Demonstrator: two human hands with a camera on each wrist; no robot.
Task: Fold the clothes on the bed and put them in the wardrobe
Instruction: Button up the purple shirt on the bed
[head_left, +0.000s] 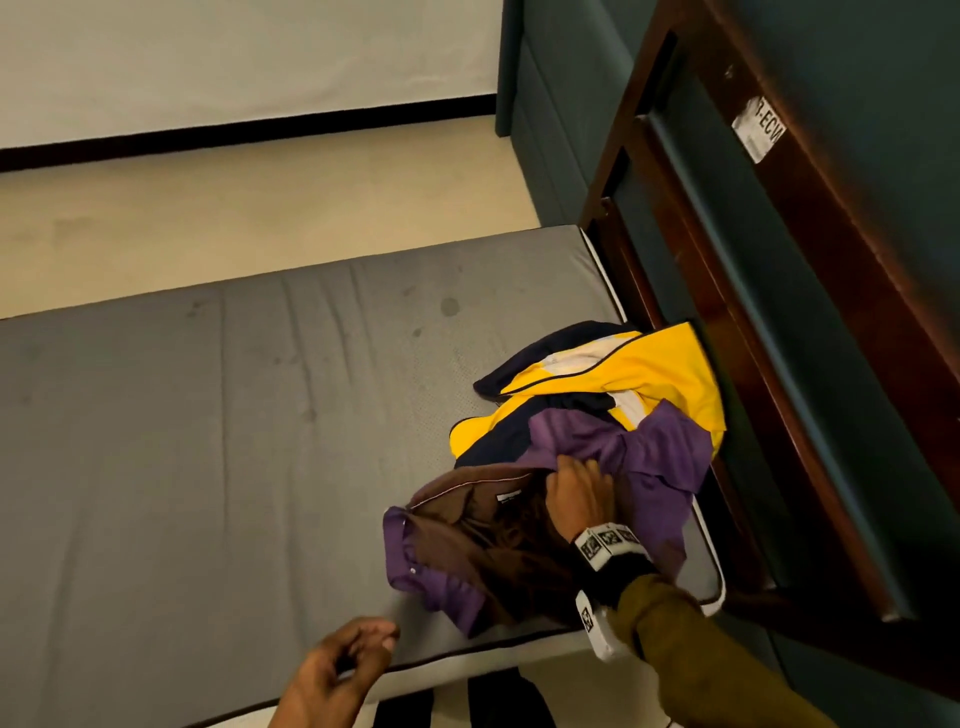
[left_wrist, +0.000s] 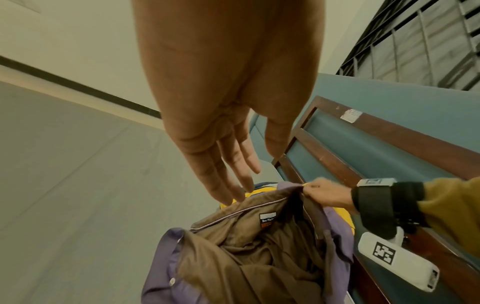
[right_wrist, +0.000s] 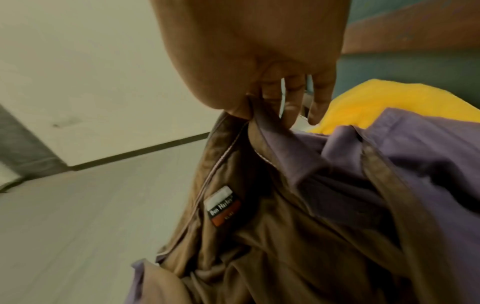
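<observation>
We note the right hand (head_left: 576, 493) pinching the purple shirt (head_left: 660, 457); left hand (head_left: 337, 670) loose, empty; yellow jacket (head_left: 660, 369) partly buried.

A pale cream wall (head_left: 234, 57) meets a beige floor (head_left: 260, 208) along a black skirting strip (head_left: 249, 132). Dark teal padded panels (head_left: 550, 130) framed in dark red-brown wood (head_left: 841, 218) stand beside the grey mattress (head_left: 208, 415).

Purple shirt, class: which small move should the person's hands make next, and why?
Probably bring the open left hand to the collar: the right hand pinches the purple shirt alone, and it is crumpled on the yellow jersey, not spread for folding.
</observation>
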